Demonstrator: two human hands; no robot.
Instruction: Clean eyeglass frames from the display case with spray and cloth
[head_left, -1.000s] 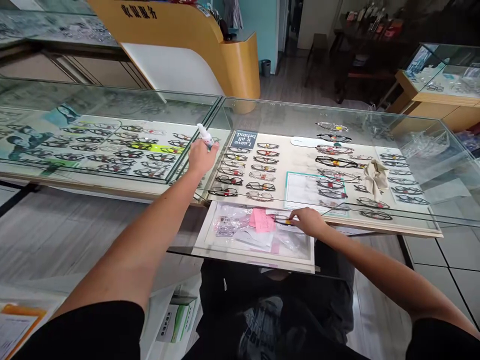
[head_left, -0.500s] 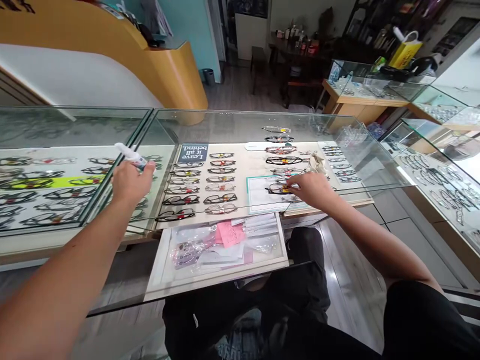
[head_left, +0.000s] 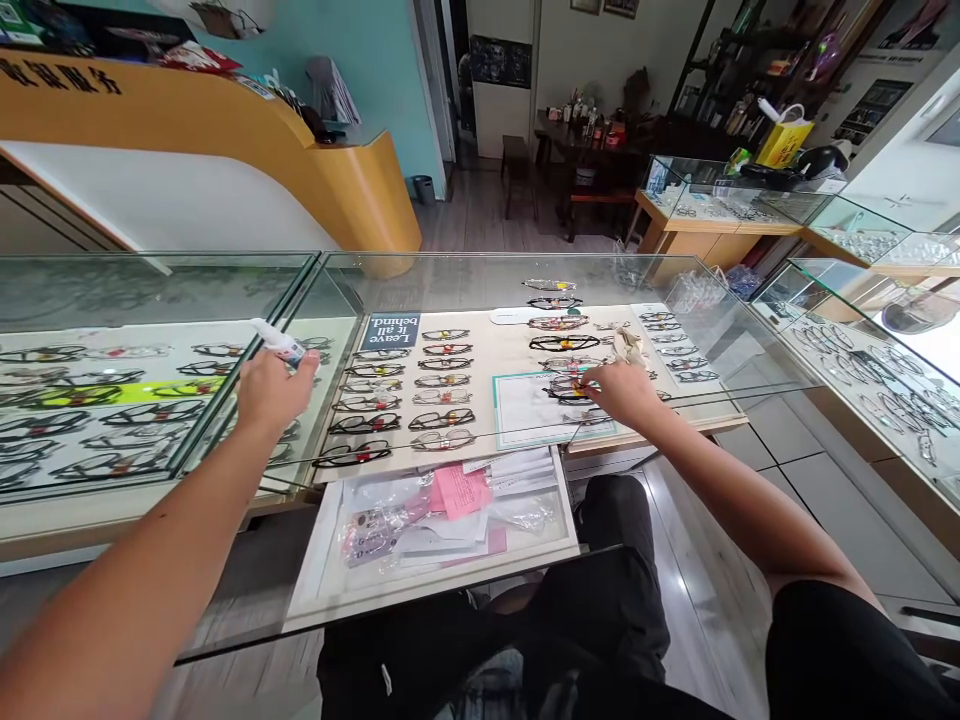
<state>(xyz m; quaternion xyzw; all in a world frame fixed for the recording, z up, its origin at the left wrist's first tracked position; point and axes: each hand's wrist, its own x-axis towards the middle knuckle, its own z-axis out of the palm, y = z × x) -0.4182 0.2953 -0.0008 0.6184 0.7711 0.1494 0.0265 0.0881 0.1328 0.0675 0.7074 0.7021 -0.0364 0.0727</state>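
Observation:
My left hand (head_left: 271, 392) is closed around a small white bottle with a narrow tip (head_left: 279, 342), its label partly showing, above the joint between two glass cases. My right hand (head_left: 621, 392) pinches a pair of dark-framed eyeglasses (head_left: 564, 391) with a red and yellow tag, over a white sheet with a teal border (head_left: 517, 412). A beige cloth (head_left: 628, 346) lies just beyond that hand. Rows of eyeglasses (head_left: 445, 394) lie left of the sheet, and more frames (head_left: 564, 343) sit in a column behind it.
An open drawer (head_left: 427, 585) with papers and plastic bags juts out before my legs. The case's glass top edge (head_left: 465, 253) runs across the far side. Another glass case (head_left: 97, 400) adjoins at left, with further cases (head_left: 885, 380) at right. A dark sign (head_left: 391, 331) stands inside.
The view has tilted upward, so the scene sits lower. My right hand still pinches the eyeglasses at the sheet, and my left hand keeps the bottle.

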